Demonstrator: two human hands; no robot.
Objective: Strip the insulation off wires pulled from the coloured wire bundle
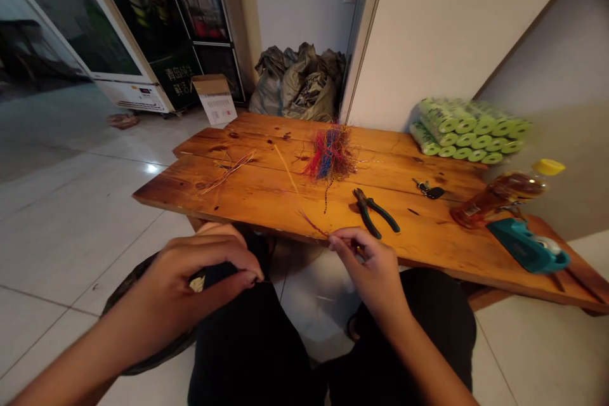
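Note:
My right hand pinches the near end of a thin twisted wire between thumb and fingertips. The wire's reddish twisted part leads to a yellow length reaching over the wooden table. Lower on the left, my left hand is closed in a pinch, thumb against forefinger. A fine tip seems to stick out there, too small to name. Cutting pliers with dark green handles lie beyond my right hand. Further back sits a tangled bundle of red and blue wires.
On the wooden table are loose wires, keys, a yellow-capped bottle, a teal tape dispenser and packed paper rolls. A black bag-like container is below my left hand. Stuffed sacks stand behind the table.

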